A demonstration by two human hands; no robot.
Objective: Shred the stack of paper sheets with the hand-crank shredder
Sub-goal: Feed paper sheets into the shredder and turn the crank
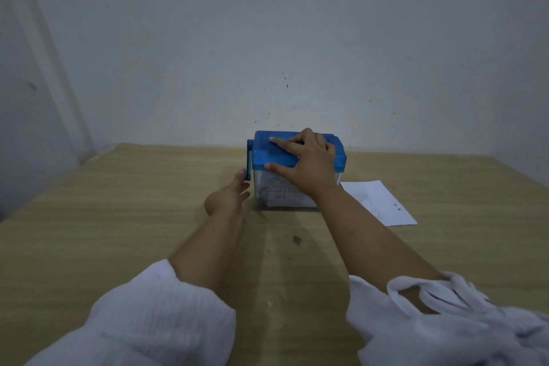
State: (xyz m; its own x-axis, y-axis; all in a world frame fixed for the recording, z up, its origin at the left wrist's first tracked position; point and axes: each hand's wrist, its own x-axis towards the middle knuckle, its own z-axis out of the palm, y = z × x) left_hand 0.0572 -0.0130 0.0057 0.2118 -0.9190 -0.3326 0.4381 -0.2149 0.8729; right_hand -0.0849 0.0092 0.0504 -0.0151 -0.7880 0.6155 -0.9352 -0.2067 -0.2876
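The hand-crank shredder stands mid-table, a blue lid on a clear bin with printed paper scraps showing inside. My right hand lies flat on the lid, fingers spread and thumb against its front edge; the index fingertip is next to a small white patch at the slot. At the shredder's left side hangs the blue crank, pointing down. My left hand pinches its knob with thumb and fingertips. White paper sheets lie flat on the table just right of the shredder.
The wooden table runs to a pale wall close behind the shredder. A small dark speck lies on the wood in front of the bin. My white sleeves fill the bottom of the view.
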